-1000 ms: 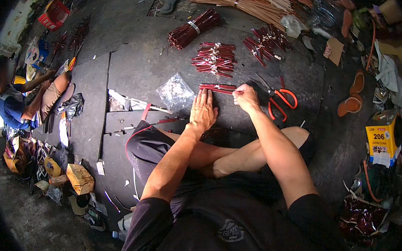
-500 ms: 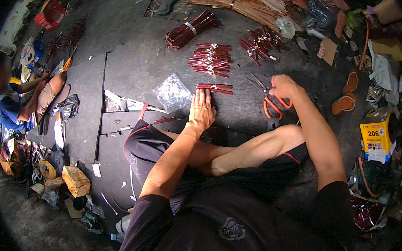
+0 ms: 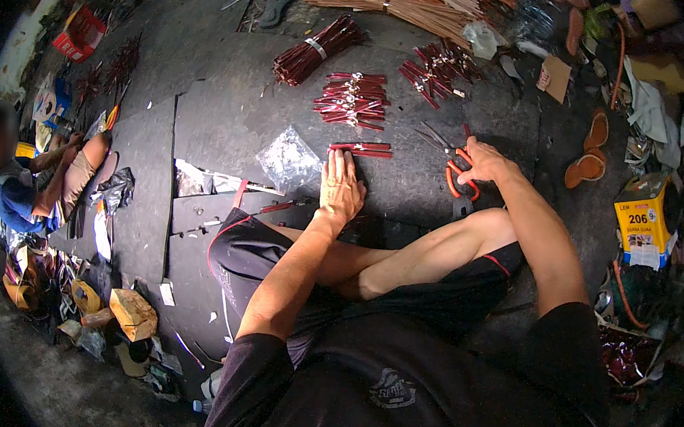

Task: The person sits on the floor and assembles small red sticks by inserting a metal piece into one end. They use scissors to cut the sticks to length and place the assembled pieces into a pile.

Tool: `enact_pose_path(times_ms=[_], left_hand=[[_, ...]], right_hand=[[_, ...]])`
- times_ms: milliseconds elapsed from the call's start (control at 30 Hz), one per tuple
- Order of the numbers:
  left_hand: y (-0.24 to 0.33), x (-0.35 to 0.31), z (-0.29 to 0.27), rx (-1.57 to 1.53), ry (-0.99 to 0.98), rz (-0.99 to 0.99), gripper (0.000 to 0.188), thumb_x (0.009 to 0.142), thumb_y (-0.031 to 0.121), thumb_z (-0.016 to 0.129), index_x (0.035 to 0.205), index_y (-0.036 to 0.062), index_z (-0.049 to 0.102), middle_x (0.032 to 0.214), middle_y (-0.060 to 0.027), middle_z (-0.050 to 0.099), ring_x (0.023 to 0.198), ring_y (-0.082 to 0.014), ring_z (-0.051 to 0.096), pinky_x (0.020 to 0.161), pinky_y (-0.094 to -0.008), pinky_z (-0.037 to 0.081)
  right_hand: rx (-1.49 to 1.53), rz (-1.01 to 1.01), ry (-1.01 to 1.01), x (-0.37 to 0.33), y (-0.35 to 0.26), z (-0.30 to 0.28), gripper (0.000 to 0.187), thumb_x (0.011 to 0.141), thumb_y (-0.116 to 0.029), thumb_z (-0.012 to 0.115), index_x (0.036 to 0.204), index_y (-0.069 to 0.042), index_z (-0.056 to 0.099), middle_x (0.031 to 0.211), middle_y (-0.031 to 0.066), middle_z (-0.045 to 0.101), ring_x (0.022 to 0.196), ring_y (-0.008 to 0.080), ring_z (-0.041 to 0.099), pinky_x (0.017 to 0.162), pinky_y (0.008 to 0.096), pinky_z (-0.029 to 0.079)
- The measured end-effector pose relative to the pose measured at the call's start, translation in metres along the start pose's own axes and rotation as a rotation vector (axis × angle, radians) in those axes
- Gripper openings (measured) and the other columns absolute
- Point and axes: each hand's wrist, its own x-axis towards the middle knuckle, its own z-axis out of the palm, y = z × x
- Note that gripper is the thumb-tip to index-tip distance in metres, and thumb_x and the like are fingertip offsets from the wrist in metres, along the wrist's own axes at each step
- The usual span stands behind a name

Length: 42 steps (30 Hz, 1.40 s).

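Note:
My left hand (image 3: 342, 187) lies flat on the dark mat, its fingertips touching a few dark red strips (image 3: 372, 149) with a metallic bit on them. At the right, my right hand (image 3: 489, 163) is beside the orange-handled scissors (image 3: 453, 176), thumb and forefinger apart around one handle. The scissors' blades point up and left. By the right forefinger shows the end of another red strip (image 3: 467, 131); whether the finger touches it is unclear. Beyond my left hand is a stack of red strips (image 3: 354, 105) with silvery fittings. A clear plastic bag (image 3: 290, 160) of small pale pieces lies left of it.
Farther off lie a banded red bundle (image 3: 317, 50), a loose red pile (image 3: 438, 74) and long tan strips (image 3: 393, 2). Brown sandal soles (image 3: 589, 158) and a yellow can (image 3: 642, 219) are at right. Another person (image 3: 24, 177) sits at far left.
My right hand has shifted down and its thumb and forefinger have spread apart. The end of a red strip now shows beside it. My left hand stays on its strips.

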Motion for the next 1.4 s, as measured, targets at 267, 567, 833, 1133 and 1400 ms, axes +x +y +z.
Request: enact_pose_path(times_ms=[267, 567, 833, 1133, 1400], left_hand=[[0.000, 0.002, 0.006, 0.038, -0.013, -0.025, 0.077, 0.092, 0.035, 0.049, 0.147, -0.0094, 0.019, 0.153, -0.0283, 0.020, 0.144, -0.0417, 0.018, 0.117, -0.0500, 0.019], [0.001, 0.003, 0.011, 0.112, -0.061, -0.024, 0.081, 0.093, 0.040, 0.048, 0.148, -0.0106, 0.017, 0.152, -0.0286, 0.021, 0.144, -0.0398, 0.020, 0.117, -0.0498, 0.021], [0.004, 0.002, -0.003, -0.006, -0.100, -0.036, 0.078, 0.093, 0.033, 0.048, 0.148, -0.0110, 0.015, 0.153, -0.0292, 0.019, 0.144, -0.0407, 0.019, 0.118, -0.0481, 0.020], [0.002, -0.005, 0.009, -0.060, -0.051, -0.036, 0.077, 0.095, 0.035, 0.045, 0.149, -0.0101, 0.013, 0.155, -0.0283, 0.016, 0.145, -0.0402, 0.016, 0.118, -0.0477, 0.020], [0.004, -0.004, 0.008, -0.019, -0.068, -0.036, 0.078, 0.094, 0.038, 0.046, 0.148, -0.0096, 0.016, 0.155, -0.0279, 0.016, 0.145, -0.0404, 0.017, 0.117, -0.0484, 0.021]], right_hand=[[0.024, 0.012, 0.026, -0.014, -0.007, -0.015, 0.064, 0.065, -0.034, 0.078, 0.112, 0.006, 0.061, 0.111, 0.0248, 0.065, 0.105, 0.0340, 0.064, 0.089, 0.0409, 0.051], [0.374, -0.069, 0.319, -0.078, -0.085, -0.061, 0.047, 0.077, -0.033, 0.071, 0.104, 0.004, 0.061, 0.085, 0.0186, 0.068, 0.075, 0.0260, 0.068, 0.067, 0.0368, 0.052], [0.870, -0.083, 0.357, -0.072, -0.132, 0.010, 0.042, 0.083, -0.034, 0.074, 0.105, -0.002, 0.061, 0.084, 0.0100, 0.066, 0.069, 0.0190, 0.063, 0.060, 0.0323, 0.048], [1.436, -0.101, -0.493, -0.095, -0.148, 0.024, 0.099, 0.077, -0.087, 0.039, 0.107, 0.006, 0.055, 0.075, 0.0047, 0.056, 0.061, 0.0155, 0.059, 0.059, 0.0324, 0.054], [1.454, 0.015, -0.710, -0.072, -0.154, 0.026, 0.117, 0.068, -0.098, 0.020, 0.094, 0.008, 0.063, 0.072, 0.0094, 0.059, 0.065, 0.0223, 0.062, 0.066, 0.0386, 0.055]])
